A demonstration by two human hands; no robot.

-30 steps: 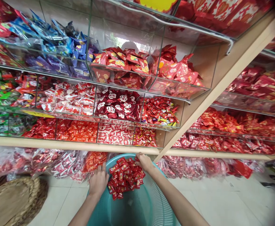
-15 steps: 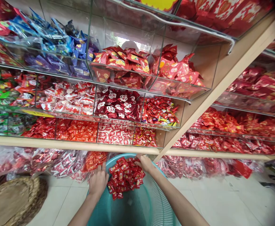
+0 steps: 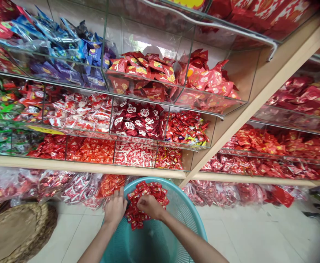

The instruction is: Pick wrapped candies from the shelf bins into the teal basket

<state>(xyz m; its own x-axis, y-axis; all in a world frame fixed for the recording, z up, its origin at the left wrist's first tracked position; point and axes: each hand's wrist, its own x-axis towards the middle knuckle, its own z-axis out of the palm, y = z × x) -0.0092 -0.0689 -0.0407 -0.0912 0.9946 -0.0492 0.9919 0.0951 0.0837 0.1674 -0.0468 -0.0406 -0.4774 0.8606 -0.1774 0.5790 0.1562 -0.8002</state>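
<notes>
A tall teal plastic basket [image 3: 199,219] with a perforated wall is below me, its mouth facing me. Small red wrapped candies [image 3: 158,190] lie heaped toward its far side. My left hand [image 3: 115,208] holds the basket at the left rim, its fingers over the edge and pointing away from me. Inside the mouth, my right hand [image 3: 150,206] is closed on the red candies, its fingers curled down into the heap. The fingertips and whatever lies under them are hidden. Farther down, the basket's inside is in shadow.
Shelves with clear bins of red candy packets [image 3: 140,118] and blue packets [image 3: 94,54] rise ahead. Plastic bags of candies [image 3: 80,188] line the floor beneath the bottom ledge [image 3: 88,167]. A round woven basket [image 3: 36,226] stands at left on pale floor tiles [image 3: 69,233].
My right hand has moved left from the basket's far rim onto the red candies, and its fingers are now curled in. My left hand stays at the left rim.
</notes>
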